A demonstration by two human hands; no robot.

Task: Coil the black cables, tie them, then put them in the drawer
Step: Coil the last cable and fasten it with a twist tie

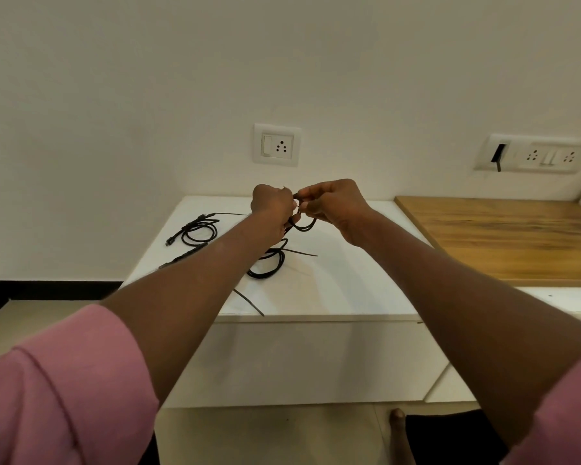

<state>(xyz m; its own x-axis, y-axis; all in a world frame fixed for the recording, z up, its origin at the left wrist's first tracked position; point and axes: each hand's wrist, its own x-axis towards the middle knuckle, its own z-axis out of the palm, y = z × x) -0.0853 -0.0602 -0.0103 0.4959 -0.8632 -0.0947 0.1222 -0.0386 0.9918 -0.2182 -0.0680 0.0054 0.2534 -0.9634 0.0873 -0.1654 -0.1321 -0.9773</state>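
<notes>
A small coil of thin black cable (303, 223) hangs above the white desk (349, 280), raised so both hands can work a tie around it. The left hand (271, 209) grips the loops with curled fingers; the right hand (332, 204) pinches the top, probably cinching a tie (too small to tell). A tied black coil (198, 231) and a looser one (269, 263) lie below, with a spare black tie strip (249, 302) near the front edge.

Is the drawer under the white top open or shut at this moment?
Shut: the drawer front sits flush beneath the white top, with no interior showing.
</notes>
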